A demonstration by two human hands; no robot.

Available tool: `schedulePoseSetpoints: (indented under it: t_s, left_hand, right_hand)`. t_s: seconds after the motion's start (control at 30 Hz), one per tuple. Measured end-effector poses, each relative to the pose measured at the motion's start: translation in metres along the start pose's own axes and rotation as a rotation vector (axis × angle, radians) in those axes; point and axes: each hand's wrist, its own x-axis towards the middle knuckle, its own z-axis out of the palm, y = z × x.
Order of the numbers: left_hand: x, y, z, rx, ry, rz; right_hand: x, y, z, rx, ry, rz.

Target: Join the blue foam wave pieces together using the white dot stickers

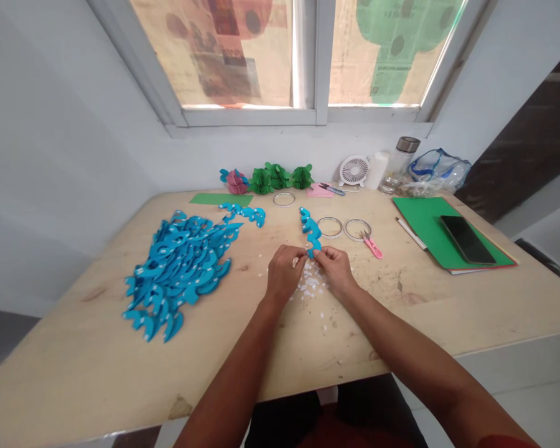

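A blue wavy paper strip [310,228] with small white patches stands out from my fingertips toward the back of the table. My right hand [335,266] pinches its near end. Close beside it, my left hand [285,269] has its thumb and fingers pressed together near the same end; what is between them is too small to make out. Small white paper bits [312,283] lie scattered between and below my hands. To the left sits a large heap of blue curved paper pieces [182,261], with one more blue strip [249,213] behind it.
On the wooden table [242,348] are tape rings [330,226], pink snips [372,244], a white pen [411,233] and a phone [467,239] on a green sheet [415,214]. Green paper shapes [277,177], a small fan [354,170] and a bottle [398,167] stand by the wall.
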Motion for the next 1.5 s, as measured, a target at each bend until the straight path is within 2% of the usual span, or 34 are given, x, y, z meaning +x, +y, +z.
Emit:
schedulePoseSetpoints:
  t_s: [0.3,0.67,1.03,1.3,1.5]
  left_hand:
    - [0.0005,-0.0046,0.0008,0.008,-0.030,0.016]
    - [0.0006,-0.0027,0.0016,0.075,0.027,0.080]
    - [0.0020,-0.0049,0.0015,0.080,-0.050,0.062]
    - [0.0013,-0.0024,-0.0001,0.081,0.026,0.073]
    - [0.0015,-0.0022,-0.0021,0.116,0.012,0.099]
  right_hand:
    - [-0.0017,-0.0003,0.0018,-0.010,0.009,0.001]
    - [-0.0009,0.0015,0.0021,0.033,0.014,0.010]
    - [-0.0002,0.0034,0.0019,-0.027,0.016,-0.016]
    - [-0.0005,0.0007,0.0022,0.014,0.019,-0.011]
    - [0.0000,0.0024,0.0020,0.005,0.011,-0.009]
